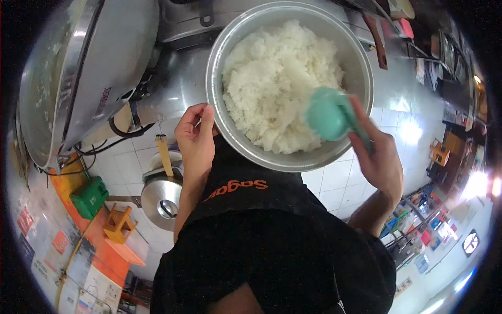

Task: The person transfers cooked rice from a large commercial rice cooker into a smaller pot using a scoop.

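A large round metal pot [214, 97] stands in front of my body, filled with a heap of white rice [277, 78]. The fingers of my left hand [196, 136] are closed on the pot's left rim, thumb near its edge. My right hand [379, 154] grips the handle of a green scoop [327, 114], which is somewhat blurred. The scoop is over the right part of the rice, its bowl close to the rice surface; whether it touches cannot be made out.
A large steel cooker [112, 68] is at the left, with black cables below it. Lower left are a lidded pot [163, 201], a green box [89, 198] and a yellow stool [119, 224]. A wooden-handled utensil [376, 42] lies beyond the pot's right side.
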Demonstrator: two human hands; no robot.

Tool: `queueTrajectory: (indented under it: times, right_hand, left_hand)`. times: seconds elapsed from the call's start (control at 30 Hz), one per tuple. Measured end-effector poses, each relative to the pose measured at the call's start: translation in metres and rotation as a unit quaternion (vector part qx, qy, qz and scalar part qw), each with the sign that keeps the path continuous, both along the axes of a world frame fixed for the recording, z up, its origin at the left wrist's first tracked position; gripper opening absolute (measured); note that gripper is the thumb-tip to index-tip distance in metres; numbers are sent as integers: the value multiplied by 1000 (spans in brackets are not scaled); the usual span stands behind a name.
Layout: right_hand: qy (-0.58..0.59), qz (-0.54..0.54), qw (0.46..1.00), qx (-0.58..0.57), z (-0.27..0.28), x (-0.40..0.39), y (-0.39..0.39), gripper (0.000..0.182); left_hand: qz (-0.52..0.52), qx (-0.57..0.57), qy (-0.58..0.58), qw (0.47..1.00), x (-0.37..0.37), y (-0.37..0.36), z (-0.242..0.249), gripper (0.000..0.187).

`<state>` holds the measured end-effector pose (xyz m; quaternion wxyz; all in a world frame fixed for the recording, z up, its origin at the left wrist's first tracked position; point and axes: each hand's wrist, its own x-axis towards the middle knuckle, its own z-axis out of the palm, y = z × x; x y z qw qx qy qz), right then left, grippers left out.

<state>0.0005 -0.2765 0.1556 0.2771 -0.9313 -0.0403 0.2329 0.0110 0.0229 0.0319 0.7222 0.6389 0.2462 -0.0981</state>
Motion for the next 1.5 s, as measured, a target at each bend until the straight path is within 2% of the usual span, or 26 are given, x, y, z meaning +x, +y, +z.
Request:
queueTrajectory:
  times: [0.13,0.17,0.23,0.33,0.37,0.43,0.47,0.5,0.57,0.6,0.67,0.73,0.77,0.83,0.87,1.0,1.1,1.13,1.17,1.23,1.27,1.3,1.37,1.43,1.47,1.5]
  right_hand:
    - [15,-109,989,102,-21,-10,-22,54]
    - [37,-197,955,218,-28,-16,-25,52]
    - [36,-358,833,420,-28,-18,-8,47]
    - [82,-348,858,369,-50,-13,-11,44]
    - [30,-404,846,346,-52,-15,-1,43]
    - [34,-498,766,405,-47,-12,-1,40]
    - [29,-496,731,468,-52,-12,-7,29]
    - [28,-503,731,460,-52,-4,-5,21]
    - [-10,-487,748,452,-46,10,7,17]
    - [-36,-464,755,462,-54,15,9,17]
    - [-68,-424,770,472,-67,27,9,17]
    - [-119,-410,792,435,-63,39,14,26]
    - [-118,-402,768,485,-57,47,16,21]
    - [-153,-363,784,480,-35,72,34,20]
    - [-180,-338,791,476,-22,82,47,19]
    - [-243,-144,912,296,45,134,127,21]
    - [-216,-5,961,172,99,175,220,23]
    - [-212,-1,976,51,116,186,257,25]
    - [-290,118,950,17,107,210,272,23]
    - [-328,239,914,-27,93,258,318,26]
    - [-296,248,912,-138,84,284,346,29]
    - [-355,292,867,-190,61,322,360,29]
    - [-425,342,797,-257,39,380,392,26]
    - [-513,430,676,-308,35,414,409,25]
    - [-506,436,676,-311,28,416,417,25]
    - [-407,386,741,-369,31,408,437,27]
  left_hand:
    - [-12,21,-11,1000,-2,1,-4,21]
    - [6,8,-10,1000,1,-3,1,21]
    - [26,2,-2,1000,-1,-3,5,20]
    - [11,-33,-9,999,3,-6,7,19]
    - [5,-28,20,999,3,-6,10,17]
    - [39,-14,34,999,4,5,10,16]
    - [74,-11,23,997,2,15,-2,16]
    - [197,-37,14,980,0,29,-15,19]
    - [429,-25,-54,902,1,78,-42,22]
    - [510,-40,-64,857,3,111,-41,23]
    - [613,43,-120,780,9,170,-28,21]
    - [623,33,-210,753,10,246,-10,27]
    - [592,37,-235,770,17,275,0,28]
    - [564,30,-257,784,33,316,17,29]
    - [517,6,-232,824,41,333,23,30]
    - [390,-36,-148,908,48,333,43,30]
    - [444,-160,-186,862,46,314,41,30]
    - [433,-181,-192,862,39,307,49,29]
    - [423,-202,-199,861,30,302,58,29]
    - [378,-215,-250,865,13,300,58,28]
    - [337,-220,-301,864,7,301,58,28]
    - [333,-227,-296,866,5,300,65,28]
    - [358,-103,-244,895,4,296,87,26]
    - [376,-67,-221,898,10,290,97,26]
    - [392,-22,-201,897,13,288,101,27]
    - [387,-2,-193,902,14,288,104,25]
